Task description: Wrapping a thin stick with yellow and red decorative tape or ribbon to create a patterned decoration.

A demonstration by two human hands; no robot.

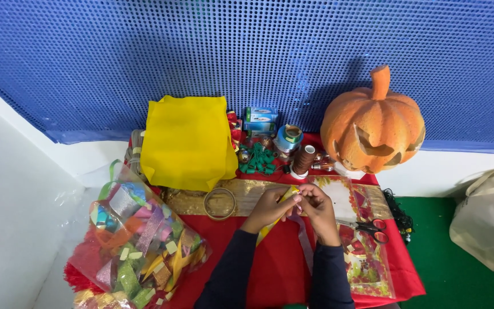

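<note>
My left hand (269, 209) and my right hand (317, 209) meet over the red cloth (275, 269), fingertips pinched together on a yellow ribbon strip (287, 194). The strip runs down under the left hand toward me. A pale pink ribbon (305, 243) hangs from the same pinch and trails along the cloth between my dark sleeves. A gold bangle ring (219, 203) lies just left of my left hand on a gold patterned band (247, 191).
A clear bag of coloured ribbon scraps (135, 240) sits at the left. A yellow fabric bag (187, 140), a carved orange pumpkin (373, 129), thread spools (302, 160), green clips (257, 160) and small boxes (260, 119) line the back. Red-handled scissors (370, 228) lie on a clear packet at the right.
</note>
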